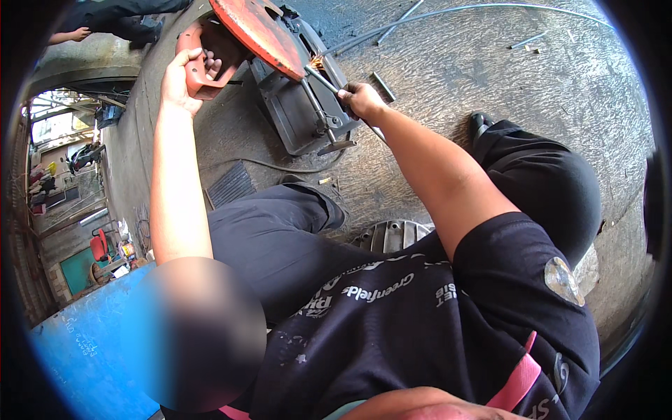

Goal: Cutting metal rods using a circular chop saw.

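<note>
My left hand point(187, 78) is closed around the red-orange handle point(207, 89) of a cut-off saw. Its round, worn red guard point(260, 36) tilts over the grey metal base point(285, 115). My right hand point(364, 102) grips a thin metal rod point(323, 79), which runs from the saw to below my fist. Orange sparks point(317, 63) show beside the guard's lower edge, where the rod meets the saw. The cutting edge itself is hidden by the guard. A clamp screw point(315, 110) with a crossbar handle extends toward me from the base.
A short metal piece point(383, 87) lies right of my right hand. Long rods point(483, 7) stretch over the rough floor. A cable point(280, 170) curves near the base. By my legs sits a ribbed metal part point(392, 236). Another person's hand point(81, 33) shows at upper left.
</note>
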Action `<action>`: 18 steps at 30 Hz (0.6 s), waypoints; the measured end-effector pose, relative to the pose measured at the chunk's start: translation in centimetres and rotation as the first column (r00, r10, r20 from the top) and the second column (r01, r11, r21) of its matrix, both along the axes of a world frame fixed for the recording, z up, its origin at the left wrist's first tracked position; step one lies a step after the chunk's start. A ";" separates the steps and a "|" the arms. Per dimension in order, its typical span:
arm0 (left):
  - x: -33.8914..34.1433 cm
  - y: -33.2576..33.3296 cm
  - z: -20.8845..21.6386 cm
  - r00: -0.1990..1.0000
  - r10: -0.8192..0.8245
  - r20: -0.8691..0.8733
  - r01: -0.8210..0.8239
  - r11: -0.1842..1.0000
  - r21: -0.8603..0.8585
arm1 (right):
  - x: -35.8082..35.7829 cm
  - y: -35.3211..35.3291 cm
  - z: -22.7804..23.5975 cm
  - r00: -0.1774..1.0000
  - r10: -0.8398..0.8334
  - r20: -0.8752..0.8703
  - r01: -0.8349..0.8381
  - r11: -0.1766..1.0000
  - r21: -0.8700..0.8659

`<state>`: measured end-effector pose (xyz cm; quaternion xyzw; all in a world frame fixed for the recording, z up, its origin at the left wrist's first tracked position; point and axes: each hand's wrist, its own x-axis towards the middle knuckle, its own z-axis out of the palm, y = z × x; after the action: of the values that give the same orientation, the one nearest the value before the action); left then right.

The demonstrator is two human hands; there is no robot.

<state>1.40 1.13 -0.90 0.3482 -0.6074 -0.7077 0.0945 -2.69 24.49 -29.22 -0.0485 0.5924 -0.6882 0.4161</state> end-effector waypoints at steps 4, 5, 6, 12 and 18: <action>0.2 -0.2 0.1 1.000 0.007 0.009 -0.007 1.000 0.011 | 0.3 0.1 1.3 0.998 0.041 0.057 -0.039 0.999 -0.028; 0.2 -0.2 0.1 1.000 0.005 0.005 -0.005 1.000 0.016 | 0.3 0.1 1.3 0.995 0.060 0.077 -0.058 0.998 -0.020; 0.2 -0.2 0.1 1.000 0.003 0.002 -0.003 1.000 0.021 | 0.4 0.0 1.3 0.992 0.079 0.098 -0.078 0.997 -0.012; 0.0 0.1 0.0 1.000 -0.008 -0.009 0.008 1.000 -0.008 | -0.1 0.1 0.1 0.969 0.124 0.215 -0.106 0.990 -0.094; 0.3 0.0 0.2 1.000 0.017 0.000 -0.017 1.000 -0.013 | 0.1 0.1 1.1 0.923 0.170 0.346 -0.132 0.982 -0.132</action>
<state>1.72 1.10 -0.68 0.3527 -0.6090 -0.7030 0.1028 -2.63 24.55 -28.17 0.0090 0.4644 -0.6820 0.5648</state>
